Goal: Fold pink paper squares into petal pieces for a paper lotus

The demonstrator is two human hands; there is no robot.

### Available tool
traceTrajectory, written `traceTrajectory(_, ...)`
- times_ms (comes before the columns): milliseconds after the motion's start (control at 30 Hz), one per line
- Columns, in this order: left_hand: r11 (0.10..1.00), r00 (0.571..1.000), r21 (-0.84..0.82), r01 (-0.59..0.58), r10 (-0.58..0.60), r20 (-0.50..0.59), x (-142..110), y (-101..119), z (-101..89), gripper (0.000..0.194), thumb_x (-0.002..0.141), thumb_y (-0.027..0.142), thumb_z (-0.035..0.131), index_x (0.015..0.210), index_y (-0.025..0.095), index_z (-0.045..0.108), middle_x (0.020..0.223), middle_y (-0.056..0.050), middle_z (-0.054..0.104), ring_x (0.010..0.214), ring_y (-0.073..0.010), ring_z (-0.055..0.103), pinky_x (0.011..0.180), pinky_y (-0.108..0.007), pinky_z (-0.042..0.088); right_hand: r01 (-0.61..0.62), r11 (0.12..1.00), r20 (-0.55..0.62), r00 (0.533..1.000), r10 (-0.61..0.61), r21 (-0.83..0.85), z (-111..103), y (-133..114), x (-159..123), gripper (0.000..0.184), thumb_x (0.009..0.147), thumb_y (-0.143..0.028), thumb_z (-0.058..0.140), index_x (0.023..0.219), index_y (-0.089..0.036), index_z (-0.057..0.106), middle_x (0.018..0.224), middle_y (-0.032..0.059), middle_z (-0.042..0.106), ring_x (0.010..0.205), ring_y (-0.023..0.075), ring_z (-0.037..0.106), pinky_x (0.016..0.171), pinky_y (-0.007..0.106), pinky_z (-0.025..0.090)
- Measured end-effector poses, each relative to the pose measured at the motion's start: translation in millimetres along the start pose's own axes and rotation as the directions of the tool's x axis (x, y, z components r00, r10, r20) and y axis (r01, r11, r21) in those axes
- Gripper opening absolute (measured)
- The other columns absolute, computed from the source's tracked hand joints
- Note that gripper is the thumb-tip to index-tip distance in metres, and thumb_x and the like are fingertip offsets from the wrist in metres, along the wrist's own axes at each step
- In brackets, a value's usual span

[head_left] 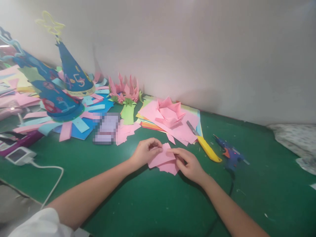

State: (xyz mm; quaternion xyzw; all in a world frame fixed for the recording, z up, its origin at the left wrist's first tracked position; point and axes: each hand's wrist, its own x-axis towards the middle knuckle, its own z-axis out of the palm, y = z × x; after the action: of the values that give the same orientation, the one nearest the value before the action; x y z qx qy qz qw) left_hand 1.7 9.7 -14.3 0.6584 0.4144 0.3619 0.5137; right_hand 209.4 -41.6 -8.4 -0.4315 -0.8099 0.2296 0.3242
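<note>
Along the pale wall [197, 49] runs a green worktop [138, 204], where I see the left hand [145, 153] and right hand [189, 164] pinch a pink sheet [161, 158] between their fingers [175, 151], overlapping loose pink pieces [170, 168], near a folded pink flower [169, 113].

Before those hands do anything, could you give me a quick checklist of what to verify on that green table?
1. Left hand touching the pink paper: ok.
2. Right hand touching it too: ok.
3. Blade of the yellow cutter drawn in: not ok, it sticks out.
4. Glue gun apart from both hands: ok, it lies to the right.
5. Glue gun's tip cool: cannot tell.
6. Folded pink flower apart from the hands: ok, beyond them.
</note>
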Motion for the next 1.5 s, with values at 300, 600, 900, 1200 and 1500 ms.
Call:
traceTrajectory(300,0.94,0.955,0.176,-0.292,0.277,0.107,-2,5,0.5,0.022,0.075,0.034,0.07,0.091,0.019,0.068,0.098,-0.006,0.07,0.094,-0.0197,0.062,0.087,-0.036,0.047,-0.087,0.994,-0.13,0.987,0.095,0.065,3,-3,8,0.011,0.085,-0.026,0.056,0.081,-0.022,0.066,0.083,0.004,0.07,0.082,0.0192,0.064,0.075,0.033,0.051)
traceTrajectory(600,0.993,0.991,0.021,-0.119,0.117,0.069,-8,14,10.9,0.018,0.076,0.03,0.067,0.077,0.014,0.06,0.074,-0.002,0.061,0.063,-0.01,0.053,0.059,-0.023,0.045,-0.313,0.898,-0.21,0.899,0.385,0.309,6,-4,10,0.024,0.073,-0.039,0.069,0.073,-0.019,0.056,0.072,0.0018,0.063,0.064,0.015,0.058,0.059,0.026,0.048)
traceTrajectory(900,0.959,0.999,-0.281,0.033,-0.024,0.033,-8,12,14.5,0.027,0.07,0.028,0.073,0.081,0.014,0.053,0.07,0.003,0.055,0.058,-0.0051,0.05,0.057,-0.019,0.042,-0.458,0.66,0.05,0.841,0.539,0.595,9,-19,15,0.036,0.068,-0.047,0.072,0.085,-0.017,0.062,0.072,0.0017,0.065,0.062,0.014,0.059,0.059,0.026,0.05)
traceTrajectory(1200,0.926,0.992,-0.366,0.09,-0.05,0.116,-7,17,11.0,0.035,0.065,0.033,0.078,0.08,0.013,0.054,0.072,0.002,0.057,0.058,-0.005,0.053,0.056,-0.019,0.044,-0.507,0.605,0.024,0.778,0.628,0.614,11,-19,12,0.035,0.068,-0.05,0.071,0.066,-0.015,0.065,0.063,0.0038,0.068,0.055,0.0146,0.062,0.055,0.026,0.052)
traceTrajectory(1500,0.959,0.998,-0.276,0.058,-0.046,0.049,-6,14,11.1,0.028,0.066,0.027,0.076,0.079,0.014,0.055,0.07,0.0,0.062,0.061,-0.0077,0.057,0.061,-0.021,0.047,-0.506,0.599,-0.004,0.762,0.647,0.62,10,-21,12,0.034,0.067,-0.048,0.072,0.064,-0.015,0.062,0.055,0.0013,0.064,0.047,0.0135,0.059,0.048,0.025,0.051)
